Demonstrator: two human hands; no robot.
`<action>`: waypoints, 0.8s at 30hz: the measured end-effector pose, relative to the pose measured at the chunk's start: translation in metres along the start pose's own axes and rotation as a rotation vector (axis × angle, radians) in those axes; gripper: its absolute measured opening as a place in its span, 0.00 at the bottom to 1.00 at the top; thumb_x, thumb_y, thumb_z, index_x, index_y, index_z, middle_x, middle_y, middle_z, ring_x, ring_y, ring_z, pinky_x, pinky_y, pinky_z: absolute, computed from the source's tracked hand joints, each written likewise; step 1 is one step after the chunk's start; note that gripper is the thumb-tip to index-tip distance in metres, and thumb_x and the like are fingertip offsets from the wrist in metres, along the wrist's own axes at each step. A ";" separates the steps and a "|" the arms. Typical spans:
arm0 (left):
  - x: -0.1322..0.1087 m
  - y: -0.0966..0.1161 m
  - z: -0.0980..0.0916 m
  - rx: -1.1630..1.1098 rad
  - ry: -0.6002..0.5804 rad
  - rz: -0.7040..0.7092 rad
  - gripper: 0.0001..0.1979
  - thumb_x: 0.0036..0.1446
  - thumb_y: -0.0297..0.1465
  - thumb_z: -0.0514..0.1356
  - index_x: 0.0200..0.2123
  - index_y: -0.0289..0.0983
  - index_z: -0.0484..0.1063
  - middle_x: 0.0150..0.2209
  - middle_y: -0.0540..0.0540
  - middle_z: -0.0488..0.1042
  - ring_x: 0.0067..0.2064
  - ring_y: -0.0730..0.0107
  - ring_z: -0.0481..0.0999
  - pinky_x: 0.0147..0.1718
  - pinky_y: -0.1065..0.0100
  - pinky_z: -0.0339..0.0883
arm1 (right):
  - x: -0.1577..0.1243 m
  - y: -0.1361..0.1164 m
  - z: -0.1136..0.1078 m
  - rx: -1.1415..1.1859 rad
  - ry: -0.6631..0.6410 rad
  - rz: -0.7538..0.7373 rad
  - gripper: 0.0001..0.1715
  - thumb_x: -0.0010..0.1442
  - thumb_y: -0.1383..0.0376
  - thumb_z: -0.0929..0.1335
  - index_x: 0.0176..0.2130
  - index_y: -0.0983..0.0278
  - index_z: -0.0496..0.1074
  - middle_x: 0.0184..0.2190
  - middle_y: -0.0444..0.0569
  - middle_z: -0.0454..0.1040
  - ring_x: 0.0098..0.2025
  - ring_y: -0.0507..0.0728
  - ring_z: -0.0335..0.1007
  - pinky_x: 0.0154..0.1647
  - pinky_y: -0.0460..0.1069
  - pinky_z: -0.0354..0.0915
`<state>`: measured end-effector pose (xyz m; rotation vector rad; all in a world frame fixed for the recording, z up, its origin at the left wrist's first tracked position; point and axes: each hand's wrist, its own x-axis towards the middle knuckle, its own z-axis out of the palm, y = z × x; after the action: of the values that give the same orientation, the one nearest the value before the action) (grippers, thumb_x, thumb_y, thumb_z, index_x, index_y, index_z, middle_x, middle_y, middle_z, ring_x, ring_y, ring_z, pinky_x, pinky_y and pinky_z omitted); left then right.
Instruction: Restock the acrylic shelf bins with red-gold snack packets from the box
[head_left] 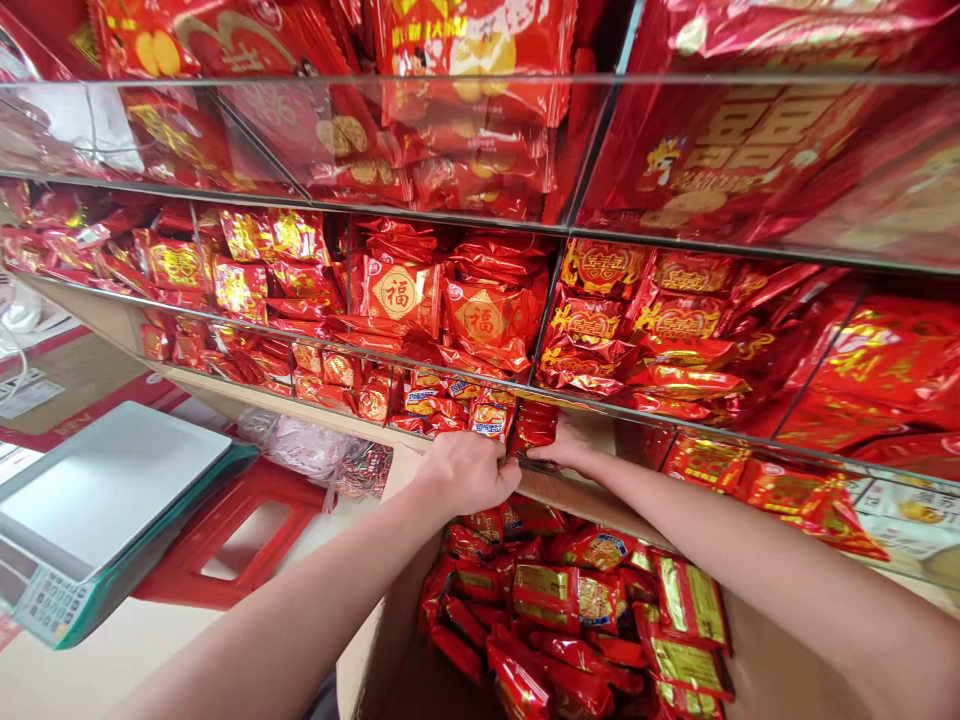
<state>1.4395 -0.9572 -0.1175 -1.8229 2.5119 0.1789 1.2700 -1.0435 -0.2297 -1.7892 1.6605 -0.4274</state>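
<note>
My left hand is closed, its fingers curled at the front edge of the lowest shelf; what is inside them, if anything, is hidden. Just right of it, my right hand reaches into a shelf compartment. Its fingers are against a small stack of red snack packets, partly hidden by the shelf edge. Below both hands stands an open cardboard box holding many loose red snack packets, some showing gold backs.
Shelves with clear front panels hold red packets in divided compartments, including ones marked with gold characters. At left, a teal scale sits by a red plastic stool. Clear plastic bags lie under the shelf.
</note>
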 end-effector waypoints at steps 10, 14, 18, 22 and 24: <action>0.002 -0.001 -0.003 -0.031 -0.025 -0.057 0.23 0.52 0.41 0.41 0.29 0.40 0.74 0.29 0.42 0.75 0.32 0.56 0.73 0.29 0.62 0.61 | -0.053 -0.017 -0.083 -0.209 -0.047 -0.089 0.18 0.43 0.60 0.70 0.36 0.65 0.71 0.36 0.54 0.73 0.39 0.62 0.68 0.40 0.54 0.62; 0.000 -0.004 0.002 -0.024 -0.015 -0.060 0.24 0.52 0.42 0.40 0.30 0.40 0.74 0.30 0.41 0.75 0.33 0.56 0.73 0.30 0.62 0.61 | -0.154 -0.013 -0.086 -0.096 0.332 -0.401 0.12 0.56 0.63 0.60 0.41 0.62 0.66 0.40 0.50 0.70 0.42 0.55 0.65 0.47 0.52 0.58; -0.003 -0.004 0.003 -0.005 -0.029 -0.043 0.23 0.52 0.41 0.40 0.29 0.41 0.73 0.31 0.43 0.75 0.34 0.57 0.72 0.30 0.63 0.61 | -0.234 0.022 -0.016 -0.111 0.185 -0.411 0.13 0.56 0.66 0.60 0.41 0.61 0.66 0.42 0.50 0.68 0.46 0.55 0.62 0.49 0.51 0.58; -0.013 0.000 0.003 0.020 -0.038 -0.014 0.22 0.53 0.41 0.40 0.32 0.41 0.72 0.33 0.44 0.75 0.34 0.58 0.73 0.30 0.64 0.61 | -0.255 0.056 0.055 -0.235 -0.022 -0.097 0.43 0.41 0.70 0.68 0.56 0.62 0.53 0.59 0.54 0.48 0.59 0.63 0.44 0.56 0.56 0.47; -0.018 0.003 0.003 0.026 -0.025 -0.006 0.24 0.54 0.43 0.38 0.34 0.41 0.71 0.36 0.44 0.75 0.36 0.59 0.73 0.32 0.63 0.61 | -0.255 0.061 0.067 -0.257 0.006 -0.064 0.43 0.40 0.76 0.64 0.55 0.61 0.54 0.58 0.52 0.51 0.59 0.62 0.43 0.57 0.56 0.45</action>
<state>1.4423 -0.9390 -0.1188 -1.8072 2.4795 0.1666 1.2296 -0.7790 -0.2697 -2.0322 1.7298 -0.2552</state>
